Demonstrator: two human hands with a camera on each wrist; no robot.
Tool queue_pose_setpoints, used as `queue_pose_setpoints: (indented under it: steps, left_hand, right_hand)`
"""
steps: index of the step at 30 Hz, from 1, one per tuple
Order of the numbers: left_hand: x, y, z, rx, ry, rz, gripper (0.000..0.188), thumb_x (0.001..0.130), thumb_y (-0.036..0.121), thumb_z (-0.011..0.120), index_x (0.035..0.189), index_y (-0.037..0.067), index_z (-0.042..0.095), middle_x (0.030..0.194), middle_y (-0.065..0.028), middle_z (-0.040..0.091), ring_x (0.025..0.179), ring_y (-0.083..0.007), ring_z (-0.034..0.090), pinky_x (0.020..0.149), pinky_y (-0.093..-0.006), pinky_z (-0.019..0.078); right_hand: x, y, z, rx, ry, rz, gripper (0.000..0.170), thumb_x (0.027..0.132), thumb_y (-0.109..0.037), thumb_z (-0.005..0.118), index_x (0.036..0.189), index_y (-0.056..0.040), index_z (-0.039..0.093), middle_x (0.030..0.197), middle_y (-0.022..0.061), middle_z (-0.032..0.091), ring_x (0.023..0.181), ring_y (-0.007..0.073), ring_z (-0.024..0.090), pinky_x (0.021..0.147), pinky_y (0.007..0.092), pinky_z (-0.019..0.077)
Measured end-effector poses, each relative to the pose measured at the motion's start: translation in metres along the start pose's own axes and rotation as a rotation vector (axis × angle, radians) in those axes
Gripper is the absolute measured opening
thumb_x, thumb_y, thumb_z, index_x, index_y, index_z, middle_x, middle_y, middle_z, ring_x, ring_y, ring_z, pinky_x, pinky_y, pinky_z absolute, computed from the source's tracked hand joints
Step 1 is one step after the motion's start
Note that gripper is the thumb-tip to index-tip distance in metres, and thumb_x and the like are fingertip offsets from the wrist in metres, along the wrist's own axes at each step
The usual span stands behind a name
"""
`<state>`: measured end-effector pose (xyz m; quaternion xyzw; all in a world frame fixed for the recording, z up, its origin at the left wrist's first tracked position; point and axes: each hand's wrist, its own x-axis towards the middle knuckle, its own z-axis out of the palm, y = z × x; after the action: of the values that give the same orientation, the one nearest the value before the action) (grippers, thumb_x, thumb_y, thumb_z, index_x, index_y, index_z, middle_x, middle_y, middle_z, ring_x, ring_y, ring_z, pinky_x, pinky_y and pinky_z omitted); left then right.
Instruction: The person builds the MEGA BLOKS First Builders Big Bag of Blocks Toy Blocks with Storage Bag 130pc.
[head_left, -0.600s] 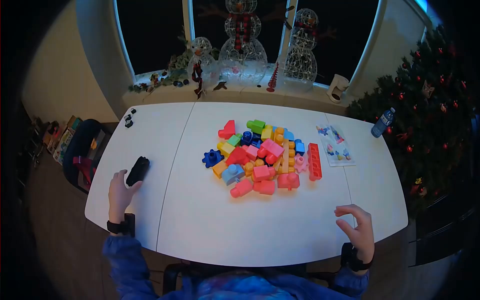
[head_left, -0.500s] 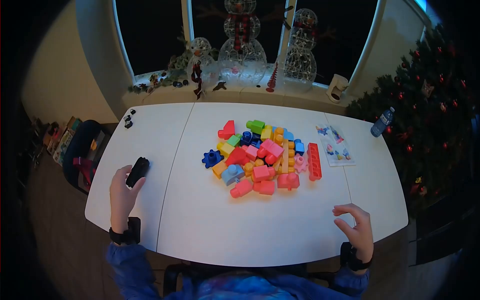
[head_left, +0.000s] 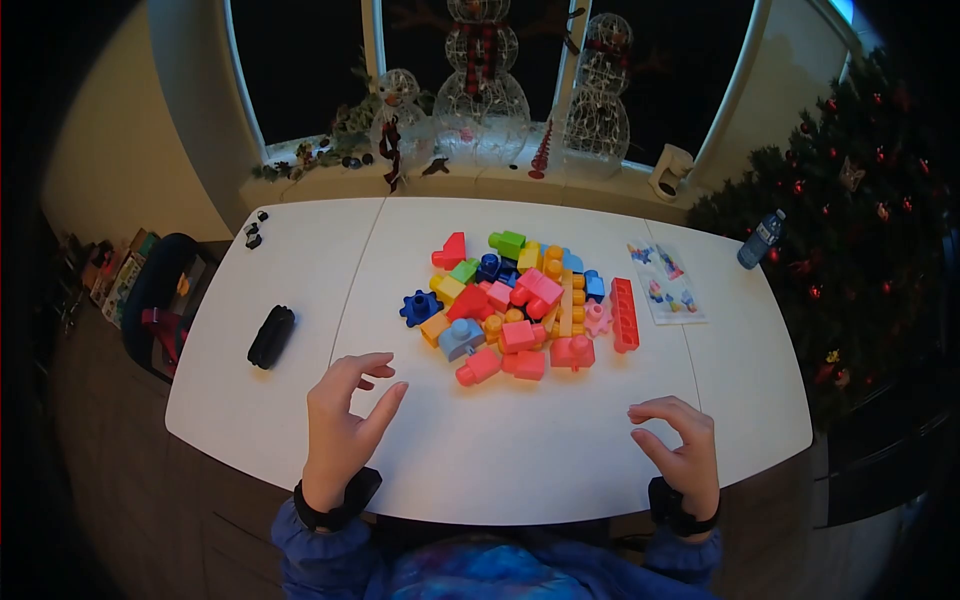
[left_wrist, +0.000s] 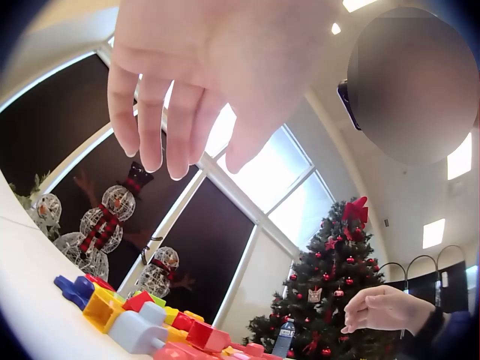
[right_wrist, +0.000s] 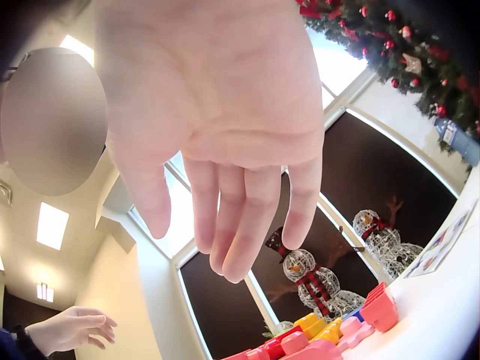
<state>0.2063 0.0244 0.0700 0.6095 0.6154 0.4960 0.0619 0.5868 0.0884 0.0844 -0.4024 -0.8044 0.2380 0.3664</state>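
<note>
A heap of colourful toy building blocks lies mid-table, with pink, red, yellow, green and blue pieces. My left hand hovers over the table at the heap's near left, fingers relaxed and holding nothing. Its loosely bent fingers show in the left wrist view, with the blocks below. To the heap's near right is my right hand, also without anything in it. The gap between thumb and fingers is plain in the right wrist view. A long red block lies at the heap's right side.
A black case lies on the left of the white table. Small black items are at the far left corner. A picture sheet and a water bottle are at the right, near a decorated tree.
My left hand has moved right, away from the black case and towards the blocks. The right hand has shifted slightly left. The blocks look unchanged.
</note>
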Motion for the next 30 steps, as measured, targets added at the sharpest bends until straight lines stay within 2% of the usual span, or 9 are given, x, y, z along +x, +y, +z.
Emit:
queue_pose_setpoints:
  steps: [4, 7, 10, 12, 16, 20, 22, 25, 30]
  left_hand:
    - [0.015, 0.003, 0.031, 0.012, -0.250, 0.102, 0.033, 0.084, 0.008, 0.080, 0.114, 0.001, 0.068, 0.103, -0.0155, 0.072, 0.092, -0.0273, 0.071, 0.076, -0.0362, 0.0568]
    - [0.026, -0.016, 0.073, 0.216, -0.357, 0.223, 0.035, 0.081, 0.014, 0.083, 0.109, 0.002, 0.066, 0.103, -0.0183, 0.070, 0.090, -0.0343, 0.069, 0.076, -0.0423, 0.0571]
    - [0.028, -0.025, 0.093, 0.276, -0.420, 0.193, 0.036, 0.079, 0.021, 0.084, 0.104, 0.003, 0.065, 0.101, -0.0192, 0.070, 0.090, -0.0385, 0.067, 0.078, -0.0470, 0.0563]
    - [0.029, -0.031, 0.100, 0.317, -0.462, 0.145, 0.036, 0.079, 0.023, 0.084, 0.103, 0.004, 0.065, 0.099, -0.0184, 0.070, 0.093, -0.0375, 0.067, 0.078, -0.0465, 0.0562]
    - [0.030, -0.027, 0.101, 0.408, -0.547, 0.034, 0.037, 0.080, 0.024, 0.083, 0.106, 0.005, 0.066, 0.097, -0.0174, 0.069, 0.092, -0.0363, 0.068, 0.078, -0.0452, 0.0565]
    - [0.028, -0.011, 0.065, 0.251, -0.511, 0.176, 0.038, 0.078, 0.016, 0.081, 0.112, 0.007, 0.066, 0.102, -0.0161, 0.067, 0.090, -0.0351, 0.068, 0.078, -0.0422, 0.0571]
    - [0.027, 0.005, 0.045, 0.169, -0.553, 0.171, 0.040, 0.077, 0.011, 0.080, 0.114, 0.007, 0.065, 0.104, -0.0152, 0.065, 0.089, -0.0344, 0.068, 0.078, -0.0407, 0.0571]
    - [0.016, 0.013, 0.042, 0.015, -0.650, 0.003, 0.040, 0.076, 0.007, 0.078, 0.113, 0.005, 0.064, 0.105, -0.0142, 0.063, 0.091, -0.0344, 0.067, 0.080, -0.0396, 0.0568]
    - [0.011, 0.012, 0.051, 0.088, -0.787, 0.037, 0.038, 0.077, 0.007, 0.077, 0.113, 0.004, 0.064, 0.106, -0.0149, 0.064, 0.091, -0.0361, 0.067, 0.082, -0.0400, 0.0570]
  right_hand:
    - [0.002, 0.002, 0.008, -0.004, 0.009, -0.009, 0.025, 0.082, -0.003, 0.082, 0.106, -0.0030, 0.075, 0.094, 0.0120, 0.076, 0.088, 0.0264, 0.073, 0.079, 0.0344, 0.0564]
    - [0.002, -0.001, 0.012, -0.043, -0.011, -0.005, 0.023, 0.083, -0.004, 0.082, 0.105, -0.0037, 0.075, 0.093, 0.0111, 0.076, 0.088, 0.0264, 0.073, 0.078, 0.0344, 0.0563]
    - [-0.001, 0.002, 0.011, -0.047, -0.018, -0.003, 0.023, 0.083, -0.005, 0.082, 0.105, -0.0042, 0.075, 0.093, 0.0104, 0.076, 0.087, 0.0265, 0.073, 0.078, 0.0344, 0.0564]
    - [-0.002, 0.002, 0.011, -0.049, -0.018, 0.003, 0.022, 0.083, -0.006, 0.082, 0.104, -0.0041, 0.075, 0.093, 0.0103, 0.076, 0.088, 0.0266, 0.073, 0.078, 0.0346, 0.0563]
    - [-0.001, 0.001, 0.012, -0.044, -0.021, 0.008, 0.021, 0.084, -0.006, 0.082, 0.104, -0.0041, 0.075, 0.093, 0.0103, 0.076, 0.088, 0.0269, 0.073, 0.079, 0.0348, 0.0562]
    - [-0.001, 0.003, 0.011, -0.046, -0.039, 0.009, 0.021, 0.084, -0.007, 0.082, 0.104, -0.0040, 0.075, 0.093, 0.0106, 0.076, 0.087, 0.0274, 0.072, 0.079, 0.0351, 0.0560]
    - [-0.001, 0.006, 0.013, -0.050, -0.043, 0.009, 0.021, 0.084, -0.007, 0.082, 0.103, -0.0039, 0.075, 0.093, 0.0108, 0.076, 0.087, 0.0278, 0.072, 0.078, 0.0353, 0.0559]
    - [0.001, 0.005, 0.017, -0.036, -0.063, 0.030, 0.020, 0.085, -0.008, 0.082, 0.103, -0.0036, 0.075, 0.094, 0.0110, 0.076, 0.087, 0.0285, 0.072, 0.079, 0.0356, 0.0558]
    - [0.001, 0.004, 0.026, -0.010, -0.101, 0.044, 0.020, 0.086, -0.010, 0.082, 0.103, -0.0033, 0.075, 0.096, 0.0112, 0.076, 0.089, 0.0291, 0.072, 0.081, 0.0356, 0.0556]
